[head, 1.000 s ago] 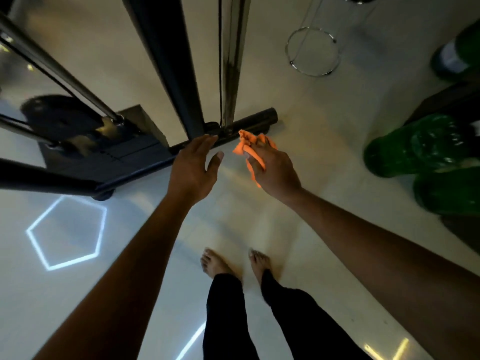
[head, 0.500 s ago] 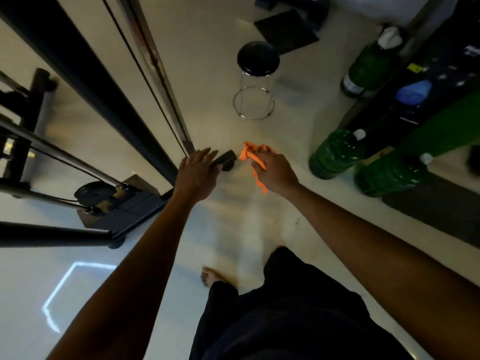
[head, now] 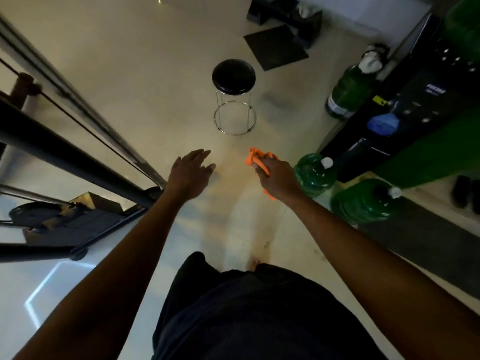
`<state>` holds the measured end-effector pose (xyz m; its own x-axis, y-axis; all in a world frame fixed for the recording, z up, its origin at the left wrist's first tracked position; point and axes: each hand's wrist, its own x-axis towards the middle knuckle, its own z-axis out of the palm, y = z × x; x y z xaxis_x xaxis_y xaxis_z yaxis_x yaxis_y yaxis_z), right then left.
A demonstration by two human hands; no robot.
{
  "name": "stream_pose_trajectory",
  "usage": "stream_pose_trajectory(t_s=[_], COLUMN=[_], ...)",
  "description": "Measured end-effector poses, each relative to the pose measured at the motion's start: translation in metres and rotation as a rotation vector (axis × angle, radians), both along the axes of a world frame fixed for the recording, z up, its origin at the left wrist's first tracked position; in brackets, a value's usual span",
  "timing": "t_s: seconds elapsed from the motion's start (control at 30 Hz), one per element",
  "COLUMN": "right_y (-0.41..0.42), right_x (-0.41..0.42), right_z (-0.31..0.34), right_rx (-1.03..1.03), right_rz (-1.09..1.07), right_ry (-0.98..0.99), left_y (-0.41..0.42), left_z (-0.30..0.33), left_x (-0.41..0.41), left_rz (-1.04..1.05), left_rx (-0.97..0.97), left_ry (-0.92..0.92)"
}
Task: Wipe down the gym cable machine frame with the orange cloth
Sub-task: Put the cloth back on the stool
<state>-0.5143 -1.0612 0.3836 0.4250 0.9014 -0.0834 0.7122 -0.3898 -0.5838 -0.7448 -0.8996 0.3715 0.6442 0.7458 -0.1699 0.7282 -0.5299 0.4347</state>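
Nearest me, my left hand (head: 191, 175) hangs spread and empty over the floor (head: 155, 74). At two o'clock from it my right hand (head: 279, 178) pinches the bunched orange cloth (head: 255, 158), clear of any metal. The black frame (head: 67, 157) runs off at nine o'clock, untouched. My worry is that the cable (head: 85, 128) beside that bar could snag the loose cloth on a careless sweep. The pale floor looks glossy, so bare feet might slip. Green bottles (head: 315, 174) sit at three o'clock, and a black stool (head: 233, 77) at twelve.
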Motion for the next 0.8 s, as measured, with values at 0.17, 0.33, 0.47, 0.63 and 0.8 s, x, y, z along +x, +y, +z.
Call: stream_pose_trajectory(t_s=[0.17,0.33,0.47,0.63,0.8], right_y=[0.047,0.120,0.173,0.246,0.328], right_x=[0.057,0.108,0.144,0.195,0.249], right_z=[-0.001,-0.002,0.010,0.019,0.011], right_rx=[-0.015,-0.016,-0.014,-0.066,-0.059], right_rz=[0.013,-0.024,-0.035,-0.068,-0.089], right_ry=[-0.019,-0.034,-0.066,-0.052,-0.054], left_y=[0.047,0.134,0.196,0.282,0.367], left_z=[-0.010,-0.024,-0.025,-0.022,-0.021], left_x=[0.049,0.101,0.151,0.212,0.265], left_rz=[-0.014,-0.059,-0.155,-0.250,-0.258], left_rx=[0.009,0.054,0.045,0.057,0.081], left_ry=[-0.006,-0.028,-0.015,-0.006,0.003])
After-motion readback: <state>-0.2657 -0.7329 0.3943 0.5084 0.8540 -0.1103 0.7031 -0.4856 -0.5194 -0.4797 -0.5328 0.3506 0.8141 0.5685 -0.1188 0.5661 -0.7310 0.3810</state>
